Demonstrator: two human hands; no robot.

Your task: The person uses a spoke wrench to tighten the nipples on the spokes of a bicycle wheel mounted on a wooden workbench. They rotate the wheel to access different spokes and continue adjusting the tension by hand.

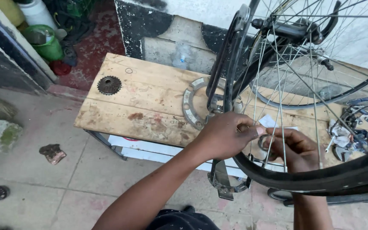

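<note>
Nearest the camera, the black tyre (320, 179) of the bicycle wheel (303, 98) curves across the person's right forearm. Just above that tyre, the left hand (224, 136) has thumb and forefinger pinched together on 1 thin spoke (273, 106). Beside it, behind the spokes, the right hand (292, 147) has its fingers curled around a small metal ring (264, 142); whether they clamp it cannot be told. To do this well, the person would likely keep the spoke steady with the left pinch and work the ring with small, even movements. Beyond the wheel lies the wooden bench (141, 98), with a curved metal plate (189, 106) next to the wheel and a rusty sprocket cluster (109, 85) further left.
</note>
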